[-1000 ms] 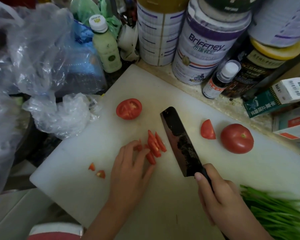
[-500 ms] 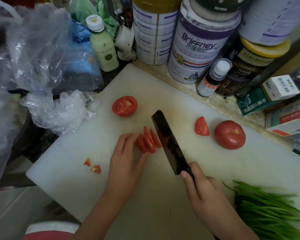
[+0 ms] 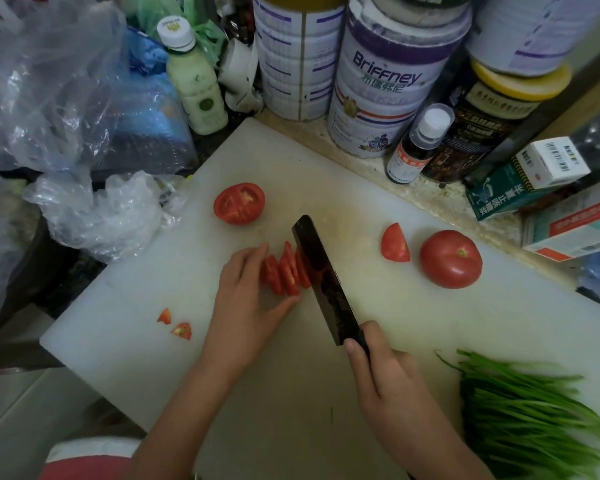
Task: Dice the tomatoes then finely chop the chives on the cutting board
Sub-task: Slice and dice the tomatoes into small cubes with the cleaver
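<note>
**Risk**
- The board is set cornerwise on the tabletop. Its left corner appears to overhang, though that area is too dark to be sure. If so, tipping could be expected under hard chopping.
- The chives are uncut at the near right corner, just beside the right forearm. They could be dragged off by a wide elbow swing.
- The left hand is laid against the slices with fingers straight and together and the thumb at their near end. The fingertips are not tucked, so a crosswise cut is judged to bring the edge toward them.
- The right hand is clamped round the handle of the knife, index finger laid forward. The blade is tilted, its edge against the right face of the slices.
- The whole tomato is uncut near the far right edge. It may roll if the board is jolted.
- The half rests cut face up.
- The slices lean on one another between hand and blade. Slipping under pressure is likely, as they are wet and unstable.

**Edges and room**
- The tins and a bottle crowd the far edge.
- The bags touch the left edge.
- Bare board is available between the knife and the wedge, and on the near side between the forearms.
- Two bits lie near the left edge, well apart from the work.
</note>
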`<state>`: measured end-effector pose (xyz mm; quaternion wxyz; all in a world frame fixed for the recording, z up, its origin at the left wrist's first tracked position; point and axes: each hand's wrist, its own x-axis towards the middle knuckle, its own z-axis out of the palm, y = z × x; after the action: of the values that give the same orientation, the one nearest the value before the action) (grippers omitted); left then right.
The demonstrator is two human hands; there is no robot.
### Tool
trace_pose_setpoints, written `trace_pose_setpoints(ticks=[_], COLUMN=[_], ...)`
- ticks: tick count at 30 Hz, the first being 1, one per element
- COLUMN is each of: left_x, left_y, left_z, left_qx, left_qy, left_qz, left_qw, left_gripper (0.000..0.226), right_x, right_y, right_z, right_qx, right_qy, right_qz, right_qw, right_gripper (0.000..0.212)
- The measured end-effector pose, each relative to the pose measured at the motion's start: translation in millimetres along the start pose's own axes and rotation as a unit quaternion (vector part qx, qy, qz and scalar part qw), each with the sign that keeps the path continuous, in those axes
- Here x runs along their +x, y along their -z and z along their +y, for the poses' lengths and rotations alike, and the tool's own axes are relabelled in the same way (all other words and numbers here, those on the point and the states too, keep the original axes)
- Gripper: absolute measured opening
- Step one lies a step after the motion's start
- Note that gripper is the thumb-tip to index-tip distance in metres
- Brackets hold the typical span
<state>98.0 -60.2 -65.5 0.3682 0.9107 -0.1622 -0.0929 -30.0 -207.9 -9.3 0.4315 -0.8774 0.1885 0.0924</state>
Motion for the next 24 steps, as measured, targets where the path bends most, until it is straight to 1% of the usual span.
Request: trace_pose_setpoints(ticks=[2, 4, 6, 8, 13, 17, 20, 24], left_x=[12.3, 24.5, 34.1, 39.8, 39.7, 33.5, 33.2, 33.7], left_y=[6.9, 12.0, 15.3, 16.5, 15.7, 15.8, 15.5, 11.6], left_z=[1.8, 4.8, 9.1, 13.3, 15.0, 13.3, 11.2, 15.6], left_qx=[0.032, 0.077, 0.121, 0.144, 0.138, 0.125, 0.117, 0.153], left_qy=[-0.015, -0.042, -0.059, -0.059, -0.063, -0.08, -0.091, -0.098], left_qz=[-0.063, -0.113, -0.147, -0.164, -0.151, -0.121, -0.105, -0.115], left_qw=[0.997, 0.99, 0.98, 0.974, 0.977, 0.981, 0.983, 0.977], left_gripper=[0.1, 0.108, 0.108, 0.103, 0.078, 0.065, 0.06, 0.065], right_x=[-0.3, -0.8, -1.3, -1.3, -2.0, -2.1, -1.9, -2.1], right_y=[1.1, 1.7, 2.9, 4.5, 7.7, 7.3, 4.7, 2.3], right_z=[0.2, 0.1, 1.1, 2.2, 5.0, 3.9, 4.0, 4.5], right_qx=[-0.005, -0.003, -0.001, -0.001, 0.0, -0.003, -0.002, -0.009], right_qy=[-0.004, -0.008, -0.012, -0.014, -0.016, -0.015, -0.013, -0.003], right_qz=[-0.006, -0.007, -0.002, -0.001, 0.001, -0.008, -0.014, -0.016], right_qw=[1.0, 1.0, 1.0, 1.0, 1.0, 1.0, 1.0, 1.0], right_gripper=[0.013, 0.013, 0.013, 0.013, 0.014, 0.013, 0.011, 0.01])
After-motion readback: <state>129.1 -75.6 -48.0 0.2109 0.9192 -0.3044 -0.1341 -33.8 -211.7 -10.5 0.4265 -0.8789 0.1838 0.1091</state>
